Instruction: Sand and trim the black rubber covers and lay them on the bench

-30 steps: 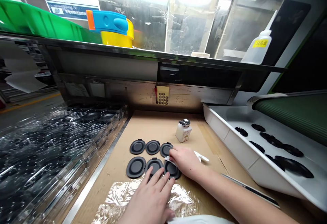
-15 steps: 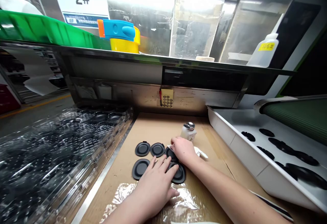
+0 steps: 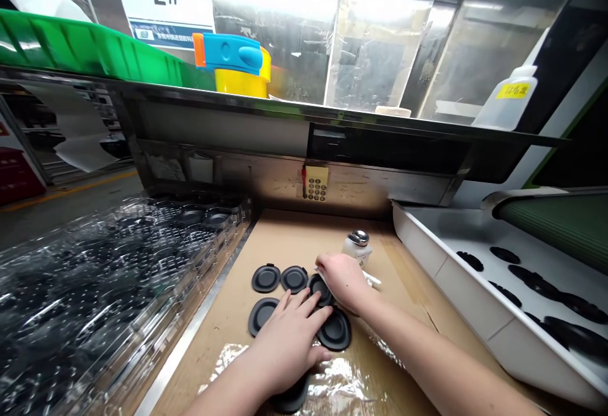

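White sign (image 3: 164, 7), upper left: bore "2#" in large black characters; blue band (image 3: 178, 37) along its foot carried a small emblem and a line of white Chinese characters, too small to read with certainty; squeeze bottle (image 3: 503, 109), on shelf (image 3: 342, 112) at right: wore a yellow label (image 3: 513, 90) with dark characters, illegible; yellow card (image 3: 316, 183), below shelf: showed rows of round dark marks, their content unreadable.

White light glares off the metal wall (image 3: 285, 30) at the top. It is dim under the shelf (image 3: 342, 114) and dark at upper right. The clear trays (image 3: 164, 296) at lower left look shiny and blurry; the black discs (image 3: 266, 278) look sharper. The sides look stretched.
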Demonstrator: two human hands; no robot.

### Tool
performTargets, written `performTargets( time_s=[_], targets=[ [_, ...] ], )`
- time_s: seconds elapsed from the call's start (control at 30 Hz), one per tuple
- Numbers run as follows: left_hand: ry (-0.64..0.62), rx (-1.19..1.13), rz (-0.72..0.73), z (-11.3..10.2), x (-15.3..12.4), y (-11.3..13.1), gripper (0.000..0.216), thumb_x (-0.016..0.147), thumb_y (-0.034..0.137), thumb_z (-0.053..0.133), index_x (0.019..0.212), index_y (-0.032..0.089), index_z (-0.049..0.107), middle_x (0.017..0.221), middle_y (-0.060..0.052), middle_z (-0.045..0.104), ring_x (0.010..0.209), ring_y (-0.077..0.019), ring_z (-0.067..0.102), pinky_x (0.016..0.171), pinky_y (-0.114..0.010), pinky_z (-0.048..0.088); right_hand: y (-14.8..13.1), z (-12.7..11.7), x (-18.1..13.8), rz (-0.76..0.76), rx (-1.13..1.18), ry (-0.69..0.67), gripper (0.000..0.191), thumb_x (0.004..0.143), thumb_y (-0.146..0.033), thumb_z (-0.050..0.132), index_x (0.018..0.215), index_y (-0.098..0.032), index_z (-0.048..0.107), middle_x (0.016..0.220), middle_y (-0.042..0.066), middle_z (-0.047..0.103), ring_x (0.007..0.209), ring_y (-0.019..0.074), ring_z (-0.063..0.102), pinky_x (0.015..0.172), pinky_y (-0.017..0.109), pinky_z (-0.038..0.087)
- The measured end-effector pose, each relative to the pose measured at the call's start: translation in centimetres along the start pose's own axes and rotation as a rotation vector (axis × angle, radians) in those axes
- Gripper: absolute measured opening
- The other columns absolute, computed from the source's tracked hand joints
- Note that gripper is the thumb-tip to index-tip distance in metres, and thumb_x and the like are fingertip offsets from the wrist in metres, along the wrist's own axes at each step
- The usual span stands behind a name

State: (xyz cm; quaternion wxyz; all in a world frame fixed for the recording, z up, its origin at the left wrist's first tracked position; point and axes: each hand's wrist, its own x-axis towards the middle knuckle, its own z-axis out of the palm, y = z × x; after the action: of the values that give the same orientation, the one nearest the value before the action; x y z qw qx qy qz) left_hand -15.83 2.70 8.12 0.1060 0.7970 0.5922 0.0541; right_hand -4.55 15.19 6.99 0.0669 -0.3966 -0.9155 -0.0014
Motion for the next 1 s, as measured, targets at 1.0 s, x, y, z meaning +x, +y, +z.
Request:
performTargets(
  time_s=[1.0],
  targets=[
    [0.158, 0.041, -0.278, -1.4, -3.1, -7.1, 0.046, 0.085, 0.036, 0.043, 0.125, 0.015, 0.048, 0.136, -0.016, 0.045, 0.126, -0.0263, 0.036, 0.104, -0.048, 0.023, -6.7, 0.3, 6.9, -0.135, 0.064, 0.026, 0.024, 0.089, -0.032, 0.050, 0.103, -0.014, 0.055, 0.104, 0.005, 0.057, 0.093, 0.0173, 0.056, 0.080, 0.038, 0.048]
  ],
)
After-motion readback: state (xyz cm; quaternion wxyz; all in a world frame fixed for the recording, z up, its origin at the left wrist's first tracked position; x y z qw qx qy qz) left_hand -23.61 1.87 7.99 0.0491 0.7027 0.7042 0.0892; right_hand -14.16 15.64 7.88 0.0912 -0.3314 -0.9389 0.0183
